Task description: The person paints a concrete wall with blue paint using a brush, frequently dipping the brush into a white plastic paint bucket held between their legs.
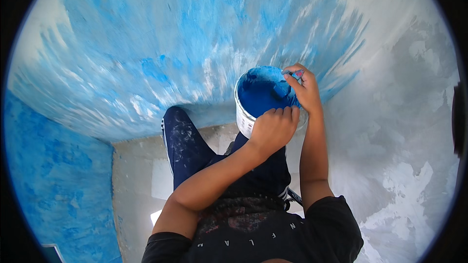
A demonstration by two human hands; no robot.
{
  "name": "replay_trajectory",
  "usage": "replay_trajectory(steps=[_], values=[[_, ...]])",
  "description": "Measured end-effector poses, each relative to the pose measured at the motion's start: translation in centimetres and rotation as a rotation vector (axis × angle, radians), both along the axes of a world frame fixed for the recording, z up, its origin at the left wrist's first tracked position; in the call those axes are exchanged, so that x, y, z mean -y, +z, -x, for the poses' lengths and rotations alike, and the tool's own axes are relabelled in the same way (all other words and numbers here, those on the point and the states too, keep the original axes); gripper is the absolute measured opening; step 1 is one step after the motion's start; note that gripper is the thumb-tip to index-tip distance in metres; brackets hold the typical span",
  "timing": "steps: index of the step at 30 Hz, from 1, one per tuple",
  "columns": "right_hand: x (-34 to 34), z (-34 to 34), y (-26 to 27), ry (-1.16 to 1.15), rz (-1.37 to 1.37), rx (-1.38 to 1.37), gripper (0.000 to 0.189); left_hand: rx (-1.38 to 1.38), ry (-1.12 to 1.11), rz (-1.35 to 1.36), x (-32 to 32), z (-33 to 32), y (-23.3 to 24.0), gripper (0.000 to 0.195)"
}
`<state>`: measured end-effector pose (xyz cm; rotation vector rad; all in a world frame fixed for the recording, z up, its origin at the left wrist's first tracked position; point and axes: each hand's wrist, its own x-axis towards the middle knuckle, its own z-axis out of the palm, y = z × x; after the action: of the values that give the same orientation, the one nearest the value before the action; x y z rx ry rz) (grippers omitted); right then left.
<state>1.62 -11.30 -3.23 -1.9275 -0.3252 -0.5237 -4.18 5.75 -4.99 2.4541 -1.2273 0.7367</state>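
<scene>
A white plastic paint bucket stands in front of me at the wall, above my right leg; what supports it is hidden. Deep blue paint fills its lower part and streaks the inner wall. My left hand is curled over the near rim, gripping it. Above the right side of the rim, my right hand pinches the handle of a paintbrush. The brush head is inside the bucket by the right inner wall, its bristles coated in blue. How deep the bristles dip cannot be made out.
A wall streaked with blue over grey and white rises ahead. To the left is a bluer wall; at right stands a patchy grey-white wall. My paint-spotted left knee almost meets the front wall. Below lies a concrete-grey floor.
</scene>
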Motion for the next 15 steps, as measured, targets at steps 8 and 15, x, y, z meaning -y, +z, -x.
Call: replay_trajectory(steps=[8, 15], values=[[0.3, 0.3, -0.2, -0.016, -0.002, 0.046, 0.008, 0.013, -0.014, 0.007, 0.4, 0.1, 0.0, 0.014], [1.3, 0.5, -1.1, -0.132, -0.067, 0.014, 0.014, 0.034, -0.015, 0.033, 1.0, 0.3, 0.0, 0.009]])
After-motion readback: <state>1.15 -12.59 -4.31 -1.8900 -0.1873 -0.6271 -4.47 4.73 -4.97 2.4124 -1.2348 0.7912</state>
